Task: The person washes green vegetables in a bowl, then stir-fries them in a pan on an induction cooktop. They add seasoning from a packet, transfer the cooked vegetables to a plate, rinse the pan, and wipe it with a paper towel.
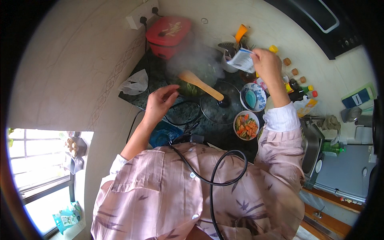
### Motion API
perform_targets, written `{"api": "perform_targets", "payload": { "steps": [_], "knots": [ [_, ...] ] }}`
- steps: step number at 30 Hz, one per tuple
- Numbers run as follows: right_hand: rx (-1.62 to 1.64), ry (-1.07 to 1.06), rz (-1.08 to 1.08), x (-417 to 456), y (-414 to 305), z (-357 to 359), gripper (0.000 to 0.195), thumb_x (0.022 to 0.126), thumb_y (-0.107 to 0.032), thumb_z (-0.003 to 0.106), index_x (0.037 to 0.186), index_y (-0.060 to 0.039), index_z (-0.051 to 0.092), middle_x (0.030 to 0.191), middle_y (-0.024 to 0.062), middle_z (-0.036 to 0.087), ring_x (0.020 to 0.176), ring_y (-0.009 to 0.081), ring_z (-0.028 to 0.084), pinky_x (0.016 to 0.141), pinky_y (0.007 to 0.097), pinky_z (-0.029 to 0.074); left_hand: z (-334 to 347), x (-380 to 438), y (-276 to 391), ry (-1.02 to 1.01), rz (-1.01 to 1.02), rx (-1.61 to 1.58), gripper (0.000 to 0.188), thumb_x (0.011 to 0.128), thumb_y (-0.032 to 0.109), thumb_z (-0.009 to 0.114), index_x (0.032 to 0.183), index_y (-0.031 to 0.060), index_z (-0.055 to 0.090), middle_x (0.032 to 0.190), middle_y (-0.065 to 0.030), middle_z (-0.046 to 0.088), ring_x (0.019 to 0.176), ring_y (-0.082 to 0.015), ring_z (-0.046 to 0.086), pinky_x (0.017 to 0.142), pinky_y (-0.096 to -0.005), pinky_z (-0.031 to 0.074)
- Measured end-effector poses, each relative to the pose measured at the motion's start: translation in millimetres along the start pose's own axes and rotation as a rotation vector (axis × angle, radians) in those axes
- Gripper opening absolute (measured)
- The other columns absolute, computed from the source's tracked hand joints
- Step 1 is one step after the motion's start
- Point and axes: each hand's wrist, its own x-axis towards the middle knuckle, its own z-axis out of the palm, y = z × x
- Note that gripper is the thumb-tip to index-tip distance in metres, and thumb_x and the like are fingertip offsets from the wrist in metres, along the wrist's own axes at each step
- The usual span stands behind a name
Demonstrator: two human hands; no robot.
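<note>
Steam rises from a pan (192, 87) holding green vegetables, and its inside is partly hidden by the haze. A wooden spatula (202, 85) lies slanted across it, its handle over a glass lid (222, 111) on the dark counter. My left hand (162, 100) hovers at the pan's near left side, fingers bent and apart, holding nothing. Raised at the right, my right hand (267, 64) grips a white and blue packet (242, 60) by its edge. Below it stand a patterned bowl (261, 97) with a turquoise leaf-shaped dish (250, 98) and a bowl of chopped vegetables (246, 126).
A red lidded appliance (168, 36) stands at the back left, near a crumpled white bag (135, 83). Utensils fill a white holder (229, 63). Several bottles (295, 81) line the right wall, beside the sink (312, 144). Black cable (183, 123) loops over the counter.
</note>
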Motion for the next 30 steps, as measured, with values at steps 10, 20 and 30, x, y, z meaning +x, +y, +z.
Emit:
{"api": "perform_targets", "payload": {
  "steps": [10, 20, 30],
  "knots": [
    [0.766, -0.262, -0.086, 38.8, -121.4, -22.6, 0.022, 0.082, -0.021, 0.068, 0.089, 0.0007, 0.068, 0.064, 0.0008, 0.061, 0.054, 0.0069, 0.051, 0.051, 0.0239, 0.042, 20.0, 25.4, 0.4, -0.163, -0.104, -0.985, 0.075, 0.079, 0.043, 0.070, 0.136, 0.0081, 0.035, 0.132, -0.0097, 0.048, 0.123, -0.0280, 0.046, 0.101, -0.0480, 0.039],
    [0.085, -0.399, -0.010, -76.1, -83.8, 84.9, 0.069, 0.074, -0.030, 0.073, 0.130, -0.0063, 0.042, 0.109, 0.0183, 0.054, 0.097, 0.0358, 0.057, 0.081, 0.0411, 0.049, -33.2, 12.0, -26.4, 0.102, -0.287, -1.100, 0.057, 0.083, 0.018, 0.069, 0.130, 0.0064, 0.040, 0.123, -0.0158, 0.052, 0.114, -0.0297, 0.051, 0.088, -0.0439, 0.051],
    [0.276, -0.270, 0.130, -111.6, -65.5, 107.3, 0.031, 0.085, -0.012, 0.053, 0.116, -0.0116, 0.050, 0.089, 0.0202, 0.060, 0.079, 0.0401, 0.061, 0.069, 0.0487, 0.050, -66.8, 32.4, -4.8, 0.149, -0.188, -0.631, 0.043, 0.081, 0.018, 0.072, 0.117, 0.0021, 0.054, 0.105, -0.0103, 0.063, 0.089, -0.0204, 0.061, 0.068, -0.0319, 0.052]
  ]
}}
